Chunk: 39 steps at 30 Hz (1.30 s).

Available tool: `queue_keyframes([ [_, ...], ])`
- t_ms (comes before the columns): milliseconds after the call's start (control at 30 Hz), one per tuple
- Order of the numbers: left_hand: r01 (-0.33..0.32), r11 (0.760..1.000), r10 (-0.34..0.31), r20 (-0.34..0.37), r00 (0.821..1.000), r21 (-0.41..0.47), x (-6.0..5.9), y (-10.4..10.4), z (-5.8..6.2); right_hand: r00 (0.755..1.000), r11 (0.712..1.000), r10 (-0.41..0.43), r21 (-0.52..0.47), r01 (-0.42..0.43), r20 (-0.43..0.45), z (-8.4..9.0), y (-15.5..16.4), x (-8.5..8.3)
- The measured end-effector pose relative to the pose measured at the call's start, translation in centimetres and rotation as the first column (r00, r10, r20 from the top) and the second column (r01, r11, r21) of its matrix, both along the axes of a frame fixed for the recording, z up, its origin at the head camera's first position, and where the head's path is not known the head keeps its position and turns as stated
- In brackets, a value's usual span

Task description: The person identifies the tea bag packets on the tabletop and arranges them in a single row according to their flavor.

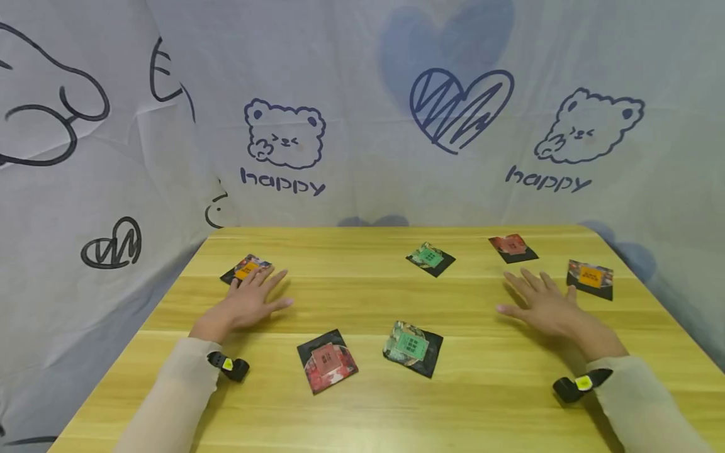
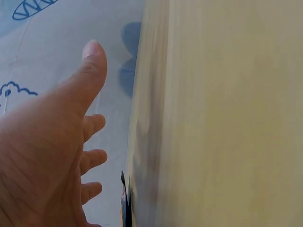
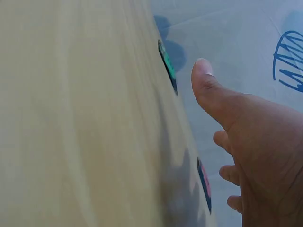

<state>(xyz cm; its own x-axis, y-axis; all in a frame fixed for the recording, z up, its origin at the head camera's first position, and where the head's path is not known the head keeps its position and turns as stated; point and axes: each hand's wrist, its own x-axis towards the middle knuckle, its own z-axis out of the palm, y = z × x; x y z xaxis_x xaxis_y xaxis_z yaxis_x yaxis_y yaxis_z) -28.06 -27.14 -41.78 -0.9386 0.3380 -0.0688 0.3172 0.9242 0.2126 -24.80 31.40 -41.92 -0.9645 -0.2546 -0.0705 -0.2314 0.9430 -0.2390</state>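
Observation:
My left hand point(image 1: 249, 304) hovers over the table with its fingers spread, just in front of an orange-labelled packet point(image 1: 247, 269) that its fingertips partly cover in the head view. On the other side my right hand point(image 1: 546, 306) is spread too, holding nothing. Beside its fingers lies a second orange-labelled packet point(image 1: 591, 278); a red-labelled packet point(image 1: 513, 248) is farther back. Between the hands are a green-labelled packet point(image 1: 430, 258) at the back, another green-labelled packet point(image 1: 413, 348) nearer, and a red-labelled packet point(image 1: 328, 361) at front left. Each packet is flat, square and partly black.
The wooden table point(image 1: 374, 415) ends at a white cloth backdrop point(image 1: 362, 145) with drawn bears and hearts. More cloth hangs along the left and right sides. Black straps with small devices sit on both wrists.

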Motion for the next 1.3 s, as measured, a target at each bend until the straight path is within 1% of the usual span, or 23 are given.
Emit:
queue_keyframes([
  [167, -0.005, 1.0, 0.006, -0.018, 1.0, 0.009, -0.4, -0.7, -0.1, 1.0, 1.0, -0.005, 0.0, 0.005, -0.006, 0.1, 0.8, 0.0],
  [300, -0.015, 1.0, 0.015, -0.028, 0.999, 0.004, -1.0, -1.3, -0.1, 1.0, 1.0, -0.007, 0.006, 0.007, -0.02, 0.3, 1.6, 0.1],
  [433, -0.029, 1.0, 0.029, -0.034, 0.999, 0.002, -1.7, -2.0, -0.1, 0.999, 1.0, -0.008, 0.013, 0.008, -0.031, 0.1, 2.5, 0.0],
  [567, -0.037, 0.999, 0.037, -0.047, 0.998, 0.006, -2.4, -2.6, -0.1, 0.998, 1.0, -0.015, 0.022, 0.017, -0.061, -0.1, 3.5, -0.2],
  [700, -0.033, 0.999, 0.034, -0.057, 0.998, 0.007, -3.0, -3.0, 0.2, 0.994, 0.999, -0.013, 0.04, 0.018, -0.105, 0.3, 4.5, -0.4],
  [833, -0.037, 0.999, 0.039, -0.063, 0.997, 0.038, -3.1, -3.5, 0.4, 0.991, 0.998, -0.006, 0.053, 0.013, -0.133, 0.5, 5.3, -0.9],
  [1000, -0.04, 0.998, 0.044, -0.076, 0.996, 0.057, -3.2, -4.8, 0.4, 0.992, 0.999, -0.019, 0.047, 0.026, -0.128, -0.3, 6.0, -1.8],
  [1100, -0.028, 0.996, 0.035, -0.079, 0.996, 0.081, -3.4, -5.4, 0.2, 0.991, 0.999, -0.023, 0.042, 0.028, -0.128, -0.7, 6.4, -2.2],
  [1167, -0.018, 0.994, 0.025, -0.065, 0.998, 0.108, -3.6, -5.6, 0.0, 0.99, 0.999, -0.017, 0.043, 0.024, -0.143, -0.8, 6.7, -2.3],
  [1300, 0.005, 0.989, 0.005, -0.067, 0.998, 0.15, -4.3, -5.9, -0.5, 0.985, 1.0, 0.006, 0.025, -0.001, -0.171, -0.7, 7.5, -2.6],
])
